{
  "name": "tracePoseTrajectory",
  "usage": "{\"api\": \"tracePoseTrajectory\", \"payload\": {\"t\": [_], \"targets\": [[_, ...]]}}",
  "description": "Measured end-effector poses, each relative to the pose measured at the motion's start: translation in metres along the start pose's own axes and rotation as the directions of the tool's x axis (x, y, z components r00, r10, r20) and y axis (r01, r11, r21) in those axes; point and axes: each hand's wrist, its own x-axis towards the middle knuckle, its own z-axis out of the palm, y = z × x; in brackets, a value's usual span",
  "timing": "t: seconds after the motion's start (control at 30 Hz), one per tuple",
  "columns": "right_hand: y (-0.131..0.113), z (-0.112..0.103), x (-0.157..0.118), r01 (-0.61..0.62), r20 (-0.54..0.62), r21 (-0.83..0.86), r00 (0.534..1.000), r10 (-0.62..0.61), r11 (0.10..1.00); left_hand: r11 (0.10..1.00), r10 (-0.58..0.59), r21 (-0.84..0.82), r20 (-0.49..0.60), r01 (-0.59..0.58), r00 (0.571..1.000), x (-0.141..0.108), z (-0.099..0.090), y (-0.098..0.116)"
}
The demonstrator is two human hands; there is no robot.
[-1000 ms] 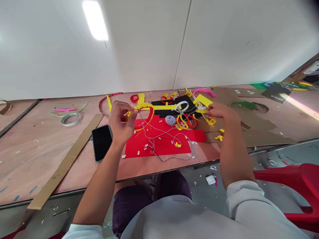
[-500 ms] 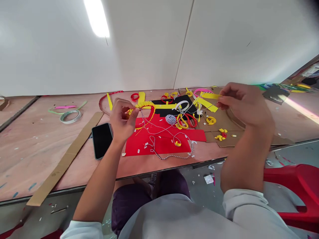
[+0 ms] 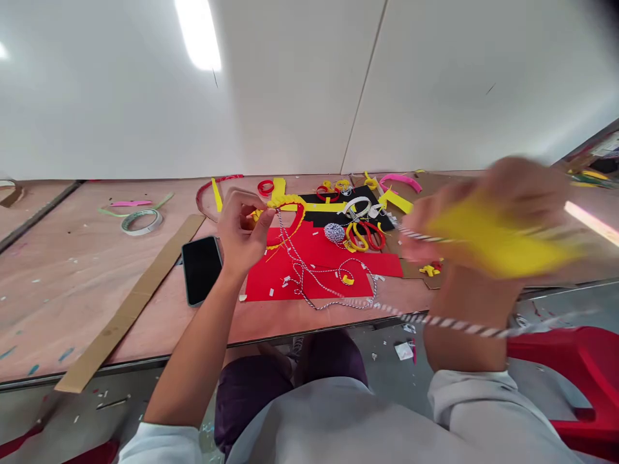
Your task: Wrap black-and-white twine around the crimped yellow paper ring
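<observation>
My left hand (image 3: 244, 229) pinches a ring-shaped band (image 3: 300, 209), red with a ruffled yellow edge, above the table. A thin black-and-white cord (image 3: 316, 280) hangs from the pinch and runs slackly to the right. My right hand (image 3: 512, 193), smeared by motion, is raised at the right, closed on a yellow paper strip (image 3: 503, 238) that is blurred too. Striped cord also shows at its fingers. Below, between the hands, lie red paper sheets (image 3: 309, 287), a ball of the same cord (image 3: 334, 232) and scissors with red and yellow handles (image 3: 356, 240).
A phone (image 3: 202, 270), a long cardboard strip (image 3: 130, 306) and a tape roll (image 3: 141, 222) lie at left. Black paper (image 3: 314, 219), a white ring (image 3: 356, 207) and a pink band (image 3: 403, 182) are near the wall. A red chair (image 3: 585, 361) stands at right.
My right hand has swept the yellow strip up towards the camera and to the right. The cord, drawn fairly straight between the hands before, now sags low. My left hand keeps its pinch.
</observation>
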Motion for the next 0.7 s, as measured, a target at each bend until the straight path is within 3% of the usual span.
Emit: {"api": "tracePoseTrajectory", "payload": {"t": [0.07,0.13,0.17,0.23,0.27,0.3,0.33,0.37,0.43,0.5,0.57,0.6,0.7], "targets": [[0.005,0.017,0.007,-0.016,0.200,-0.006,0.980,0.016,1.000,1.000,-0.005,-0.002,-0.004,0.005,1.000,0.000,-0.001,0.000],[0.015,0.035,0.016,-0.121,0.482,-0.204,0.851,0.207,0.971,1.000,-0.003,-0.006,-0.001,0.003,1.000,0.000,-0.002,0.000],[0.023,0.043,0.020,-0.194,0.516,-0.357,0.775,0.366,0.914,1.000,0.004,-0.006,0.000,-0.004,1.000,0.000,-0.002,0.000],[0.039,0.052,0.026,-0.320,0.441,-0.628,0.606,0.662,0.710,1.000,0.016,-0.004,-0.004,-0.016,1.000,0.000,-0.003,0.000],[0.046,0.054,0.027,-0.367,0.373,-0.695,0.552,0.746,0.619,1.000,0.014,-0.007,-0.005,-0.014,1.000,0.000,-0.003,0.000],[0.051,0.054,0.027,-0.399,0.304,-0.735,0.529,0.792,0.548,1.000,0.007,-0.014,-0.006,-0.007,1.000,0.000,-0.003,0.000],[0.055,0.053,0.027,-0.423,0.244,-0.747,0.543,0.803,0.513,1.000,-0.005,-0.024,-0.006,0.005,1.000,0.000,-0.003,0.000],[0.056,0.053,0.027,-0.432,0.208,-0.733,0.595,0.777,0.526,0.999,-0.018,-0.038,-0.006,0.018,1.000,0.000,-0.002,0.000],[0.052,0.055,0.027,-0.373,0.226,-0.629,0.752,0.619,0.682,0.997,-0.038,-0.075,-0.011,0.038,0.999,0.000,-0.001,0.000],[0.044,0.067,0.029,-0.204,0.331,-0.390,0.879,0.343,0.898,0.992,-0.054,-0.111,-0.022,0.051,0.998,-0.001,0.000,0.000],[0.036,0.087,0.034,-0.042,0.356,-0.095,0.932,0.073,0.995,0.988,-0.082,-0.133,-0.025,0.078,0.996,-0.001,0.001,0.000],[0.034,0.100,0.037,-0.011,0.301,0.011,0.954,0.007,1.000,0.986,-0.095,-0.137,-0.026,0.091,0.995,-0.001,0.001,-0.001],[0.034,0.137,0.043,-0.025,0.075,0.187,0.997,0.011,0.982,0.981,-0.121,-0.153,-0.020,0.117,0.992,-0.001,0.001,-0.002]]}}
